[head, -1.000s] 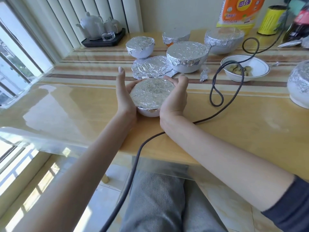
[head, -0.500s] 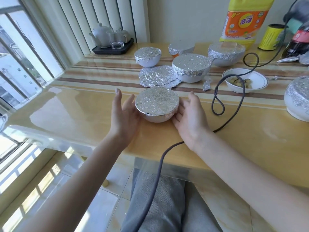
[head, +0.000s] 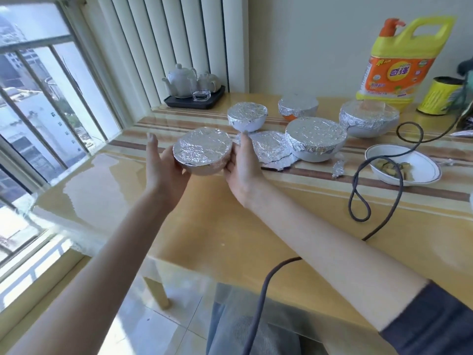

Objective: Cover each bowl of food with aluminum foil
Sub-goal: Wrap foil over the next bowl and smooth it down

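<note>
I hold a small bowl topped with crinkled aluminum foil (head: 202,152) between both hands, lifted a little above the yellow table (head: 230,226). My left hand (head: 163,170) cups its left side and my right hand (head: 243,170) cups its right side, each with one digit pointing up. The fingers under the bowl are hidden. Behind it stand several foil-covered bowls, the nearest a large one (head: 316,137) and a small one (head: 247,116). A loose crumpled foil sheet (head: 271,149) lies between them. At the right sits an uncovered white bowl (head: 432,172) with some food in it.
A dark cable (head: 358,190) loops over the table and across the uncovered bowl. A yellow detergent bottle (head: 399,65) and a yellow can (head: 441,96) stand at the back right. A tea set on a black tray (head: 192,90) sits by the window corner. A foil scrap (head: 338,168) lies near the large bowl.
The foil-covered bowl stood on the table with my hands flat at its sides. Both hands now hold it, raised and moved forward and left.
</note>
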A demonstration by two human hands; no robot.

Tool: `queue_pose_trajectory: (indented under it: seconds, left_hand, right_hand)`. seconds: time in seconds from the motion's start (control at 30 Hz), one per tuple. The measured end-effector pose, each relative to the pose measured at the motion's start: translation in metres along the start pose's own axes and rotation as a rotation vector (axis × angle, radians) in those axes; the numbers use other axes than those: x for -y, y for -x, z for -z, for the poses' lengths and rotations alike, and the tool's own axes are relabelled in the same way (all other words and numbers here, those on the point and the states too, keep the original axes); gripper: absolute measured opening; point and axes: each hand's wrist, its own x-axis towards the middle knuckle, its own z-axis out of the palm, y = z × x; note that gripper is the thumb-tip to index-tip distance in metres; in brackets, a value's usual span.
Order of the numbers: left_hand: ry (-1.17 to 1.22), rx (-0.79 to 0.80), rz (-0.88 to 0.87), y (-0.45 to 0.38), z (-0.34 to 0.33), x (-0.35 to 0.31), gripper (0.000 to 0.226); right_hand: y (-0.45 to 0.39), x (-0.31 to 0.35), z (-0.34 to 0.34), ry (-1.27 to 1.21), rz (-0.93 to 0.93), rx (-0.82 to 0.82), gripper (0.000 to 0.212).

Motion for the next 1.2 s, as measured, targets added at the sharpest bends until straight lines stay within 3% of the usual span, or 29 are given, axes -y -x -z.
queue_pose_trajectory:
  seconds: [0.3, 0.57, 0.7, 0.8, 0.9, 1.0, 1.1, 1.2]
  left_hand:
    - [-0.095, -0.097, 0.026, -0.098, 0.006, -0.001, 0.075]
    - [-0.064, -0.111, 0.042, -0.123, 0.010, 0.018, 0.081]
    - [-0.020, -0.121, 0.041, -0.118, 0.013, 0.017, 0.076]
    - [-0.073, -0.284, -0.022, -0.105, 0.003, 0.016, 0.064]
    - [-0.382, -0.509, -0.285, -0.075, -0.014, 0.016, 0.048]
    - [-0.596, -0.381, -0.531, -0.054, -0.028, 0.027, 0.042]
    - [-0.724, -0.204, -0.580, -0.046, -0.052, 0.040, 0.034]
    - [-0.819, -0.039, -0.620, -0.037, -0.081, 0.056, 0.030]
  right_hand:
    - [-0.090, -0.006, -0.010, 0.010, -0.051, -0.081, 0.050]
    - [-0.123, -0.025, -0.008, 0.102, -0.074, -0.176, 0.078]
    - [-0.121, -0.022, -0.007, 0.149, -0.053, -0.162, 0.074]
    - [-0.110, -0.014, -0.007, 0.208, -0.052, -0.166, 0.067]
    - [-0.097, -0.009, -0.001, 0.256, -0.045, -0.167, 0.057]
    - [-0.071, 0.005, 0.010, 0.324, -0.025, -0.178, 0.041]
    - [-0.041, 0.026, 0.034, 0.329, -0.030, -0.233, 0.024]
    - [-0.011, 0.047, 0.058, 0.330, 0.012, -0.272, 0.023]
